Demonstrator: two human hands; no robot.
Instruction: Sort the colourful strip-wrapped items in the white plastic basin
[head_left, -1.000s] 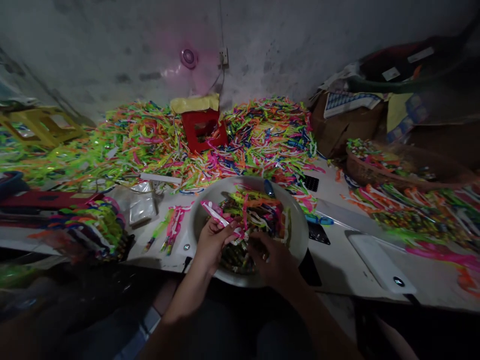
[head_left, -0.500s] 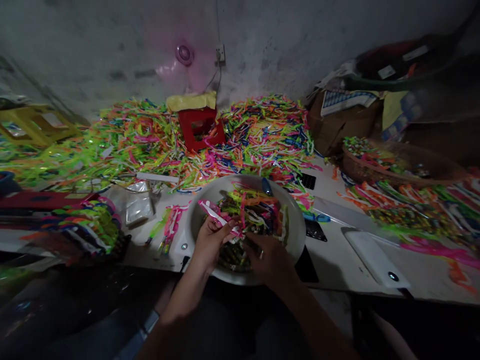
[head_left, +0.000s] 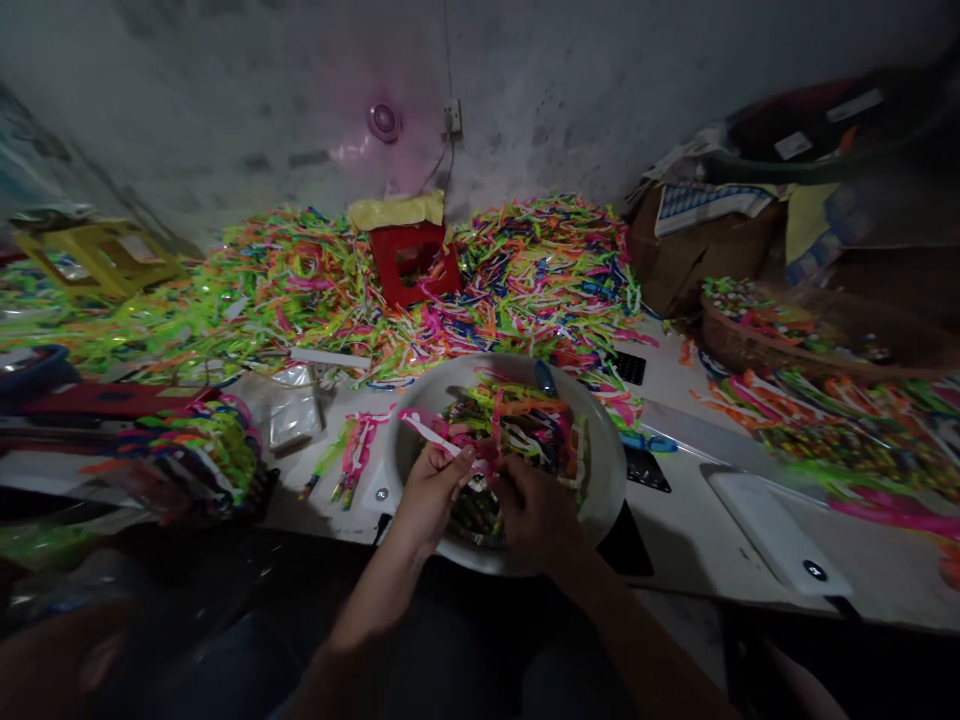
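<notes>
Over a wide pale basin [head_left: 613, 480], my left hand [head_left: 433, 492] pinches a pink-and-white plastic strip [head_left: 429, 428] between thumb and fingers. The strip's free end points up to the left. My right hand [head_left: 534, 505] is at the strip's near end, its fingers bent together; what lies between them is hidden. Beneath both hands, the basin holds a jumble of coloured strips [head_left: 529, 432] and thin, dark-and-yellow patterned sticks [head_left: 474, 515]. A small blue object [head_left: 544, 378] rests at the basin's far side.
Heaps of coloured strips [head_left: 555, 260] cover the back of the table around a red stool [head_left: 416, 265]. To the right are blue-handled scissors [head_left: 651, 442], a white oblong case [head_left: 772, 530] and a brown basin [head_left: 817, 350]. Bundled strips [head_left: 199, 455] and plastic bags [head_left: 296, 410] lie left.
The view has shifted slightly, so everything sits a little further right. My right hand's fingers have come up closer to the pink-and-white strip; my left hand still holds it.
</notes>
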